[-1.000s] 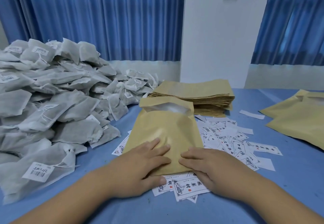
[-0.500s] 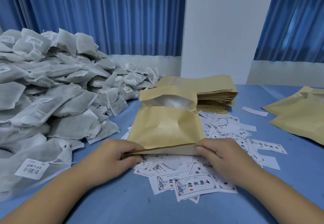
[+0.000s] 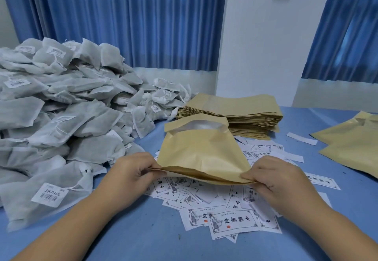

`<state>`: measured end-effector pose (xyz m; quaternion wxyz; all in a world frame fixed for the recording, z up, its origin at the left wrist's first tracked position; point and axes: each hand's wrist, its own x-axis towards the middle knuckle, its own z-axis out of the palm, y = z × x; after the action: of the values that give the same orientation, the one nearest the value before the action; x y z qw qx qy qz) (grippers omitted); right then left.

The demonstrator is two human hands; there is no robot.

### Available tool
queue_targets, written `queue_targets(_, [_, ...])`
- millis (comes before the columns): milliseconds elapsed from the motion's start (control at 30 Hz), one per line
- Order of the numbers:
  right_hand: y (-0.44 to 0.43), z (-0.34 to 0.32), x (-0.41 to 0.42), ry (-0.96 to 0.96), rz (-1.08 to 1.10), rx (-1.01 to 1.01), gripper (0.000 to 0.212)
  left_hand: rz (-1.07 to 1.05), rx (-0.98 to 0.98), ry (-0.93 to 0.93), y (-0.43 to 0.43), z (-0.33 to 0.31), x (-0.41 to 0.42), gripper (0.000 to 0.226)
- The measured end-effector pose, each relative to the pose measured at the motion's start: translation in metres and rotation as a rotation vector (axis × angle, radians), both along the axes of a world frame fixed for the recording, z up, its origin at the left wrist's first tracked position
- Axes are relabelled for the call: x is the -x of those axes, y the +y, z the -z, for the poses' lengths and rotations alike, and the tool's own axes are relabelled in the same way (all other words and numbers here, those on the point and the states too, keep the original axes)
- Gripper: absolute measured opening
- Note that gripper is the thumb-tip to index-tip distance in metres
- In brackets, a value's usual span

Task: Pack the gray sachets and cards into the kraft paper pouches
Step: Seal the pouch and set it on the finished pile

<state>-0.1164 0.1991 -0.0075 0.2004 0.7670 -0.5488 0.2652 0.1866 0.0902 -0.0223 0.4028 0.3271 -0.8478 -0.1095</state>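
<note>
The pouch (image 3: 201,154) is pinched at its near corners by the left hand (image 3: 133,171) and right hand (image 3: 275,179), lifted over the cards (image 3: 231,223), probably to settle its contents, sachets (image 3: 61,113) piled left.

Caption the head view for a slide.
Left hand and right hand pinch the near edge of a kraft paper pouch above cards; gray sachets heaped left, pouch stack behind.

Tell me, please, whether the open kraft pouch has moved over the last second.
Yes. The near edge of the pouch, flat on the cards a second ago, is lifted off them, pinched by left hand and right hand.
</note>
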Motion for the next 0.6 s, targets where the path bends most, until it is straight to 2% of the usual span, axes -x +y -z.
queue_targets(100, [-0.002,0.003,-0.002,-0.051,0.019,0.033,0.046,-0.066,0.163,-0.143,0.009,-0.004,0.002,0.008])
queue_targets(200, [0.001,0.001,-0.002,-0.063,0.049,0.024,0.044,-0.078,0.348,-0.299,0.018,-0.011,0.010,0.022])
queue_targets(267, [0.003,-0.002,-0.002,0.005,0.054,0.037,0.042,-0.098,0.377,-0.322,0.021,-0.012,0.012,0.024])
queue_targets(367, [0.002,-0.004,-0.007,0.117,-0.008,0.091,0.035,-0.124,0.315,-0.303,0.018,-0.009,0.008,0.025])
queue_targets(433, [-0.001,-0.002,-0.014,0.157,-0.056,0.139,0.030,-0.139,0.360,-0.323,0.017,-0.008,0.009,0.024])
queue_targets(533, [-0.004,0.001,-0.018,0.133,-0.056,0.167,0.035,-0.139,0.439,-0.374,0.020,-0.009,0.018,0.020])
queue_targets(600, [-0.004,0.002,-0.018,0.110,-0.042,0.168,0.034,-0.096,0.503,-0.386,0.020,-0.010,0.025,0.005])
